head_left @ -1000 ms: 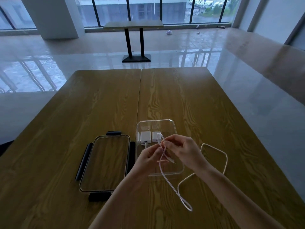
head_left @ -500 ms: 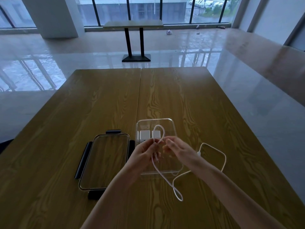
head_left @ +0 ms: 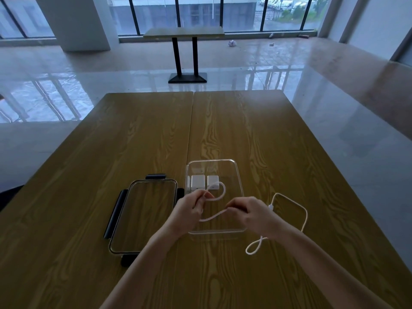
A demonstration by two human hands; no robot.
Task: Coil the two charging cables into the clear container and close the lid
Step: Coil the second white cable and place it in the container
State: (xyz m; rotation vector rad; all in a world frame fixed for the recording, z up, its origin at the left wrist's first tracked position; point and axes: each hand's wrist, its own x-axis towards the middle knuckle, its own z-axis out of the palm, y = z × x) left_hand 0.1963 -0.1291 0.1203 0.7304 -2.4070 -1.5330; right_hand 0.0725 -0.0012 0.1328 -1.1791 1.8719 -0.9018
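The wooden table (head_left: 138,141) takes up most of what I can see, two boards joined by a seam down the middle. On its near half lies the lid (head_left: 142,216), flat, a clear panel with dark clasps on its edges; its near clasp is partly covered by the left forearm. Just to the right of the lid stands the clear container (head_left: 239,186), open, its near wall touching neither hand as far as I can tell.

Inside the container, against the left wall toward the far end, sit two white charger blocks (head_left: 204,181) side by side. A third pale shape left of them is hard to make out through the plastic.

The white cable (head_left: 219,196) curls in a loop above the container. The left hand (head_left: 189,211) pinches it between thumb and fingertips, the other fingers curled. The right hand (head_left: 252,214) pinches the same cable nearer me, fingers bent in over it. The cable's tail runs out under the right wrist, where part of it is hidden, and ends in a small loop on the table.

Right of the container a second stretch of cable (head_left: 299,210) arcs over the wood, with a plug near the right hand; whether it is a separate cable I cannot tell.
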